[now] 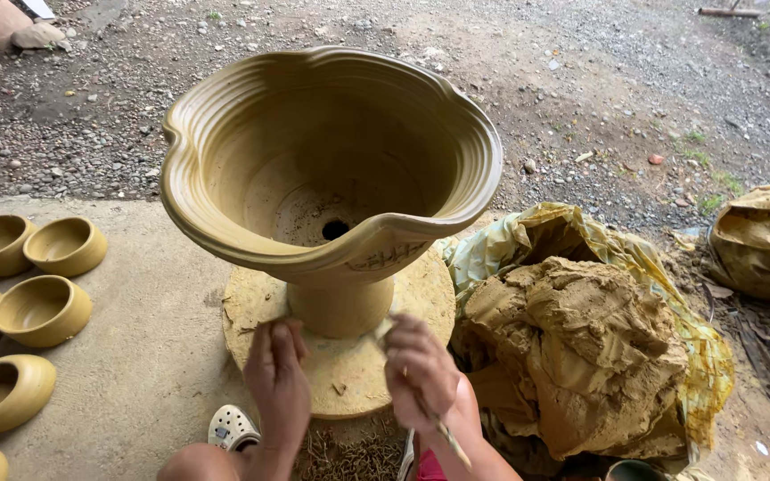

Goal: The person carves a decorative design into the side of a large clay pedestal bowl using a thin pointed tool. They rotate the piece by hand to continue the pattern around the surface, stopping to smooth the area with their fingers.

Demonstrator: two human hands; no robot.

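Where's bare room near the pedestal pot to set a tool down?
Free: the concrete floor between the small bowls and the round board under the pedestal pot. Crowded: the right side, where the clay heap on plastic sheeting presses against the board; both hands fill the board's near edge.

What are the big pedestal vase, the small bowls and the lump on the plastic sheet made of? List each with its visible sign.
Pedestal vase: apparently unfired clay, matte yellowish-tan, with throwing ridges around the wall.
Small bowls: seemingly the same clay, smooth, dull, unglazed.
Lump: raw clay, rough, torn and folded, slightly damp-looking.
Round disc under the vase: clay-smeared; its material cannot be told.
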